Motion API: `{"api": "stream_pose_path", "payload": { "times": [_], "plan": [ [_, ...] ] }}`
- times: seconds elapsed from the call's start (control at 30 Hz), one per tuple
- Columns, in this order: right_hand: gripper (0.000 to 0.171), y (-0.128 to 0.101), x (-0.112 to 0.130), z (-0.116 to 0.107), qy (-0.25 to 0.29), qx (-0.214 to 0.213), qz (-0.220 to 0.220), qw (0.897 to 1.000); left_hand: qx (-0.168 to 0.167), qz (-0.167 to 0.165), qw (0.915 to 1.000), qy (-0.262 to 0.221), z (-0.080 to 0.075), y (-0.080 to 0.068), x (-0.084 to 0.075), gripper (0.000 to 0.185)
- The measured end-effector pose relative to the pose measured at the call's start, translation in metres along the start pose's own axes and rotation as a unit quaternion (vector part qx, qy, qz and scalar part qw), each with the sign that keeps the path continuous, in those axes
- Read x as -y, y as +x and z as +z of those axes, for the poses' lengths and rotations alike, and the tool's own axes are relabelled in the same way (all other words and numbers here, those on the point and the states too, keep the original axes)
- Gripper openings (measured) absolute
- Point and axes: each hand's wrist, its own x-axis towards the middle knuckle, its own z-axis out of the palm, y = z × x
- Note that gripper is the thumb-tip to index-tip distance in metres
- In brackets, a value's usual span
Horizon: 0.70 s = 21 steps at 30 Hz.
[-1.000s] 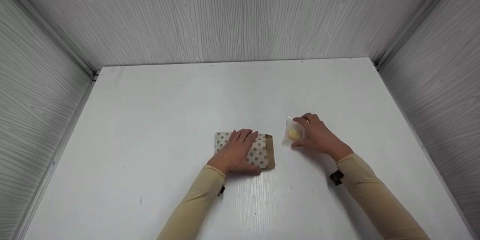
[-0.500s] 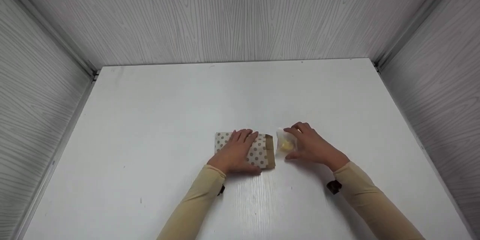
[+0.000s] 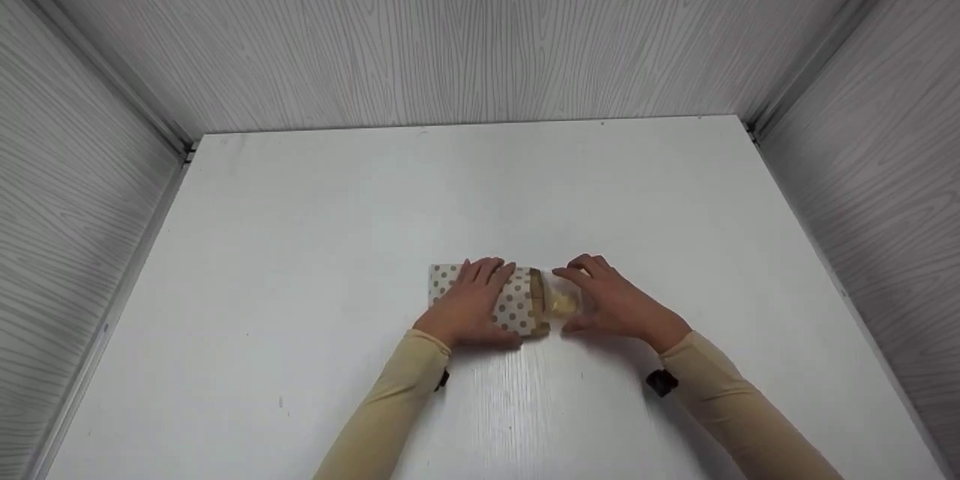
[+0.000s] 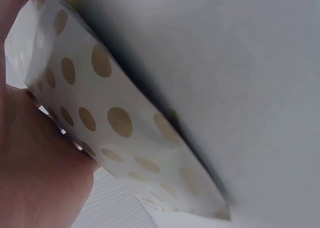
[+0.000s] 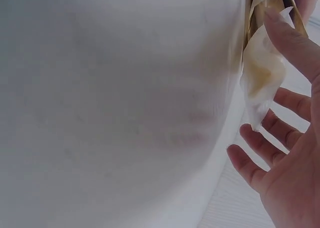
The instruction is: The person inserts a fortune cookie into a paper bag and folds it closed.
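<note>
A white paper bag with brown dots [image 3: 517, 306] lies flat on the table, its brown mouth facing right. My left hand [image 3: 466, 309] spans it and grips it from above, fingers over the far edge and thumb along the near edge. The dotted side of the bag fills much of the left wrist view. Between the thumb and fingers of my right hand [image 3: 619, 305] is a small translucent pouch with something yellow inside [image 3: 561, 304]. Its left end meets the bag's mouth. In the right wrist view, the brown mouth gapes and the pouch's tip is at it; how deep it sits is hidden.
A white tabletop [image 3: 337, 217] lies beneath both hands. Grey wood-grain panels stand behind it [image 3: 480, 37] and along the left and right sides. Dark devices sit at both wrists.
My right hand has carried the pouch left and toward me, from apart from the paper bag up to its mouth. My left hand and the bag have stayed in place.
</note>
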Motion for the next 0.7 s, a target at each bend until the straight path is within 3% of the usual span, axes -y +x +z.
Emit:
{"api": "stream_pose_path", "payload": {
  "times": [0.7],
  "plan": [
    [0.082, 0.0041, 0.0083, 0.0025, -0.013, -0.008, -0.036, 0.999, -0.006, 0.003, 1.0, 0.004, 0.003, 0.001, -0.0014, 0.119]
  ]
}}
